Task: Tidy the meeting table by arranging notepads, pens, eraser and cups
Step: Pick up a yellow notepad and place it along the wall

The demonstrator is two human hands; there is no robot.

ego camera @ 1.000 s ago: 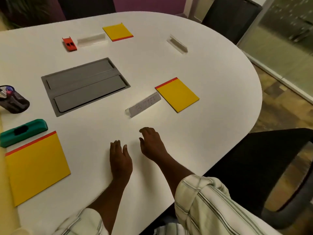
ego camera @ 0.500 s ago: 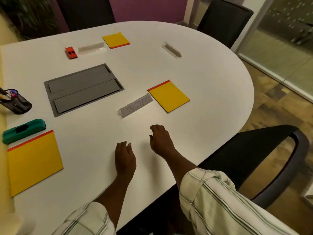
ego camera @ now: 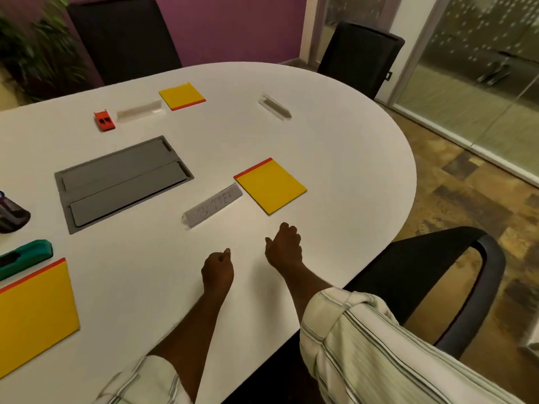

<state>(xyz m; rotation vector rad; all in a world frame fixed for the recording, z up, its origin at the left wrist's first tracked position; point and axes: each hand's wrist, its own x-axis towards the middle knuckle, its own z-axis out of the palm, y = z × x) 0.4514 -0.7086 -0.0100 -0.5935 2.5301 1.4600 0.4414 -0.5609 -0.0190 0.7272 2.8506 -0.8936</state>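
Note:
My left hand (ego camera: 217, 269) lies on the white table (ego camera: 335, 158) with its fingers curled into a fist, holding nothing. My right hand (ego camera: 284, 246) rests beside it, fingers loosely curled and empty. A yellow notepad with a red edge (ego camera: 269, 185) lies just beyond my right hand. A second yellow notepad (ego camera: 182, 95) lies at the far side, and a third (ego camera: 32, 313) at the near left. Above that third pad sits a green eraser (ego camera: 26, 256). A dark pen cup (ego camera: 11, 214) is cut off by the left edge.
A name plate (ego camera: 213, 205) stands beside the near notepad; two clear ones (ego camera: 140, 110) (ego camera: 274, 106) are farther back. There is a grey cable hatch (ego camera: 122, 179), a small red object (ego camera: 104, 121), and black chairs at right (ego camera: 423, 275) and behind (ego camera: 358, 56).
My left hand's fingers have curled from flat into a fist. The view has tilted up and back, showing more of the far chairs. Nothing on the table has moved.

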